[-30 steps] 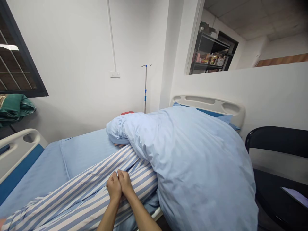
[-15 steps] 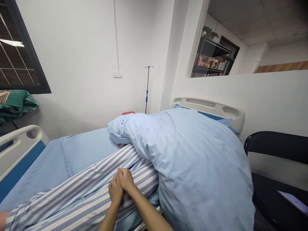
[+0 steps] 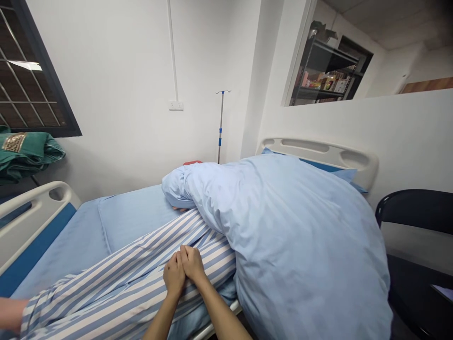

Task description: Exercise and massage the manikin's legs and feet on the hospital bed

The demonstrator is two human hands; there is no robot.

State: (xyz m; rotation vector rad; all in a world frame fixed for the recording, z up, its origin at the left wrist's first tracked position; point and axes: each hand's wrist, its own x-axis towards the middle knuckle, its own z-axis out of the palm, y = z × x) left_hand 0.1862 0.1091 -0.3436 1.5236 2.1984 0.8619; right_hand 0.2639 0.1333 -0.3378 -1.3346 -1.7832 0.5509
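Note:
A person lies on the bed in blue-and-white striped trousers. Both my hands rest side by side on the upper part of the nearer leg, touching each other. My left hand is closed, its curled fingers pressed to the striped cloth. Just right of it, my right hand is closed the same way on the leg. The fingertips of both are hidden beneath the knuckles. A light blue quilt is heaped over the person's upper body, to the right of my hands. A bare ankle shows at lower left.
The bed has a footboard at left and a headboard behind the quilt. A drip stand rises beyond the bed. At right is a black chair with a phone-like flat object on it.
The view has turned slightly, so the room sits a little farther right in it and more of the ankle shows. Both hands remain on the same leg, still closed.

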